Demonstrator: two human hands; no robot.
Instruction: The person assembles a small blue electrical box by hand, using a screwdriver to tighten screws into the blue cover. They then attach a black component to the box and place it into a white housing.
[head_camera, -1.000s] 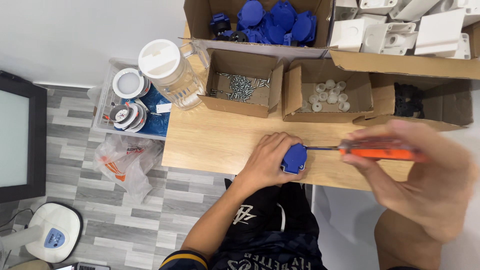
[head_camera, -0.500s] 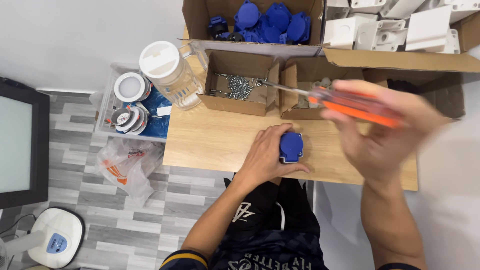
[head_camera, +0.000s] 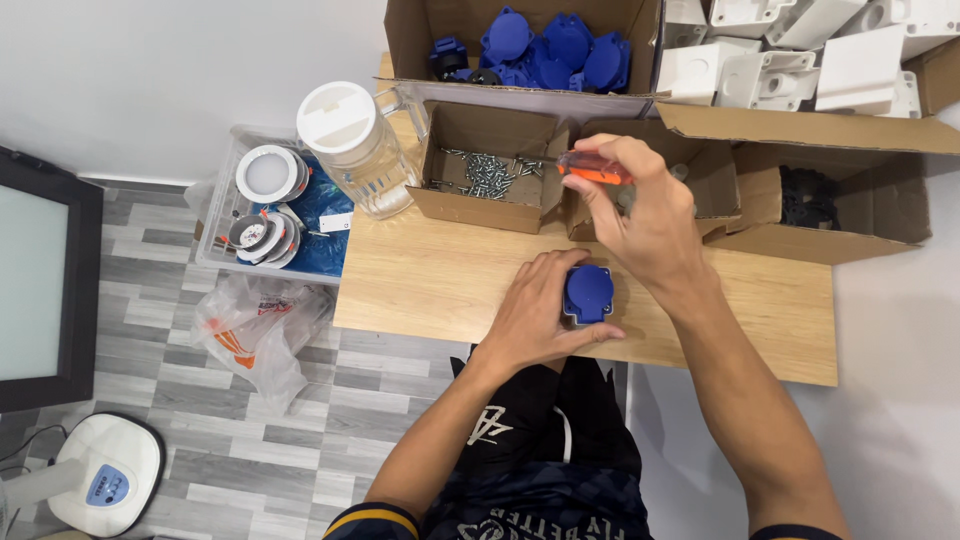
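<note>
Nearest the body, the left hand (head_camera: 535, 312) lies on the wooden table (head_camera: 440, 290) with its fingers wrapped around a small blue socket housing (head_camera: 588, 293), clamped on it and holding it down against the table top; the housing's round face shows between the thumb and the fingertips. Just beyond and slightly right of that hand, the right hand (head_camera: 645, 215) is raised above the table, its fingers closed tight on the orange handle of a screwdriver (head_camera: 590, 168), whose metal shaft points left, away from the hand, over an open cardboard box of screws (head_camera: 487, 170). The shaft's tip reaches in among the loose silver screws. Behind the right hand sits a second small open box (head_camera: 715, 180), mostly hidden by the hand, and further right of it a box holding dark parts (head_camera: 805, 200). Left of the screw box, well apart from both hands, stands a clear plastic jug with a white lid (head_camera: 352, 145). Farthest from the hands, along the back edge, a larger carton holds more blue socket housings (head_camera: 545, 45), and to its right lie white plastic casings (head_camera: 790, 45).
</note>
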